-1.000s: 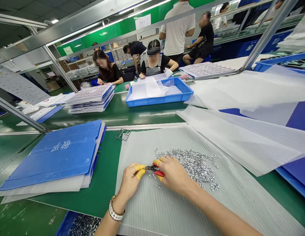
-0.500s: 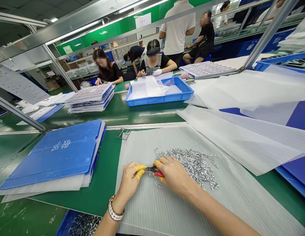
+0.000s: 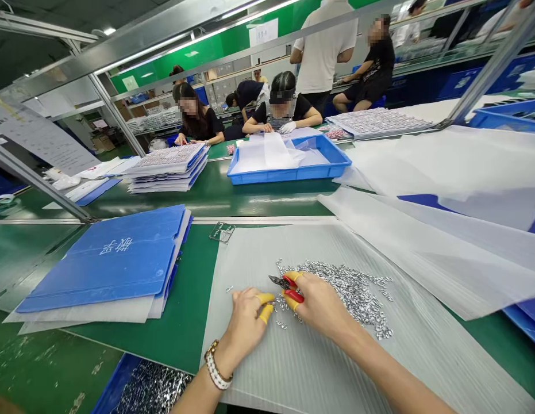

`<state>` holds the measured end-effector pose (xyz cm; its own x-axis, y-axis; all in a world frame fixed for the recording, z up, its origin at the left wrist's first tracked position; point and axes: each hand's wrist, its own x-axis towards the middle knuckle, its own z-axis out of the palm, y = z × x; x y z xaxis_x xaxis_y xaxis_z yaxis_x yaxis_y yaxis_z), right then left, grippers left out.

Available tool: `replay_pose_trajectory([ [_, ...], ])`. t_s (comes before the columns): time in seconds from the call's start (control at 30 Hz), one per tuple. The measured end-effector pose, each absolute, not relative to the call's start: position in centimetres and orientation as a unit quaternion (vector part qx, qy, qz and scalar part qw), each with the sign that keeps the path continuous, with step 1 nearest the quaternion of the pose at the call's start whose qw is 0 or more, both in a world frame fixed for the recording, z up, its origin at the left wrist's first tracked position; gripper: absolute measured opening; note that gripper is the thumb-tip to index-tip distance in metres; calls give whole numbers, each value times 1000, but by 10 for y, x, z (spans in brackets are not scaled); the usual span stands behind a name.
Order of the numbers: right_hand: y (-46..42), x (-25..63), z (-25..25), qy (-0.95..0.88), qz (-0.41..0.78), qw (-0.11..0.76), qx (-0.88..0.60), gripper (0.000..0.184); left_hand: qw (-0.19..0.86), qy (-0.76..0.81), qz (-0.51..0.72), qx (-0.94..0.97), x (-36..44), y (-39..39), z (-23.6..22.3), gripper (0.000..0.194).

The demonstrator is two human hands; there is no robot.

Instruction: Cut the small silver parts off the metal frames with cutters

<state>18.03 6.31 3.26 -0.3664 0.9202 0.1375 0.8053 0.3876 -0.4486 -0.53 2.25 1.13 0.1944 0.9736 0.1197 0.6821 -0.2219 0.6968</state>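
Note:
My right hand [image 3: 314, 299], yellow finger cots on thumb and forefinger, grips red-handled cutting pliers [image 3: 293, 296]. Their dark jaws point left, above the sheet. Just left of them is my left hand [image 3: 247, 316], also in yellow finger cots. Its thumb and forefinger come together beside loose metal bits; whatever is between the tips is too small to make out. A heap of small shiny metal pieces [image 3: 345, 287] lies behind and right of my right hand on a white foam sheet [image 3: 258, 368]. One small metal piece [image 3: 228, 289] rests left of my left hand.
Left of the sheet is a stack topped by a blue board [image 3: 107, 259]. A small dark frame [image 3: 222, 232] lies at the sheet's far edge. Beyond stands a blue tray [image 3: 288, 175]. Below the table edge, a bin [image 3: 116, 379] holds dark metal parts. Co-workers sit opposite.
My left hand has come away from the pliers' jaws and moved right and down toward the loose pieces. The pliers now point free. A small piece shows on the sheet at left.

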Motion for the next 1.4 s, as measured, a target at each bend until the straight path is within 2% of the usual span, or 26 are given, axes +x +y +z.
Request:
replay_pose_trajectory([
  [0.2,62,172,36,-804,221,156,-529,20,171,626,297,700,-57,24,10,19],
  [0.37,68,133,35,-844,254,139,-452,22,124,673,267,678,-102,32,1,16],
  [0.5,74,96,25,-875,237,94,-411,23,118,676,251,683,-97,32,-10,18],
  [0.83,71,67,1,-861,169,54,-476,19,89,700,232,669,-90,31,-15,16],
  [1.13,66,72,2,-905,123,43,-406,30,80,676,215,700,-91,27,-16,32],
  [1.3,75,86,18,-886,192,72,-415,24,81,665,207,713,-93,28,-13,16],
  [1.4,74,100,29,-890,200,53,-406,20,87,659,209,717,-95,29,-11,12],
])
